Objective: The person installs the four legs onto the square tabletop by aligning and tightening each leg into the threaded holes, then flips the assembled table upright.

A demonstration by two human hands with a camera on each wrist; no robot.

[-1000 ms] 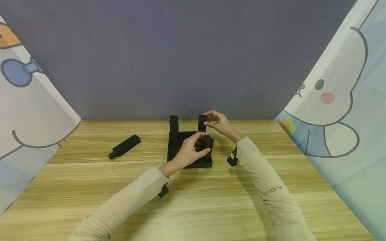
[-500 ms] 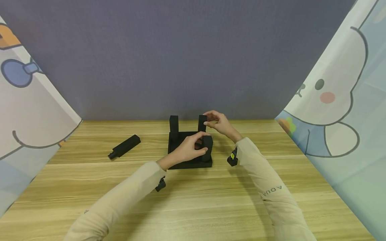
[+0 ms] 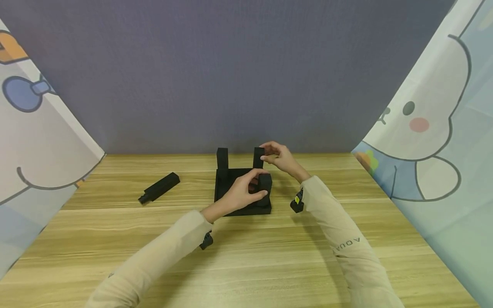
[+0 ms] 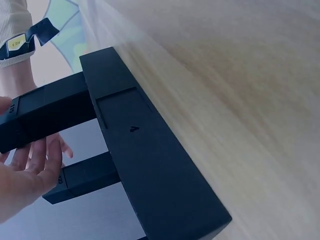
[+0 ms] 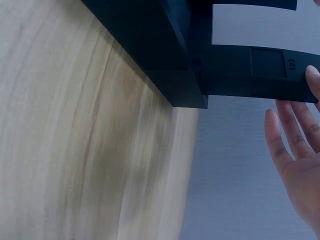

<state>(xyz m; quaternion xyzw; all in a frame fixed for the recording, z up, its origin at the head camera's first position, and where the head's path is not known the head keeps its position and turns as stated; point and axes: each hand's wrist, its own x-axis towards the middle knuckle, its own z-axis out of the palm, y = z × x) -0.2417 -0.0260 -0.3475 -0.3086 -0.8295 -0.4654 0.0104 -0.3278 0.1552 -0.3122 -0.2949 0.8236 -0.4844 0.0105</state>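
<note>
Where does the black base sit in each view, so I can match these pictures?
Head: base, just below centre, partly behind the left hand.
Left wrist: base, slanting down through the middle to the bottom.
Right wrist: base, upper left of centre.
Shared landmark: the leg the right hand pinches.

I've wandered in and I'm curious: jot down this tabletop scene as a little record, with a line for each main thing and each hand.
base: square black base on a wooden table
posts upright: three, at the far left, far right and near right corners
loose post: black post lying on the table left of the base, narrower end toward the person
left hand: grips the near right post
right hand: holds the far right post near its top
</note>
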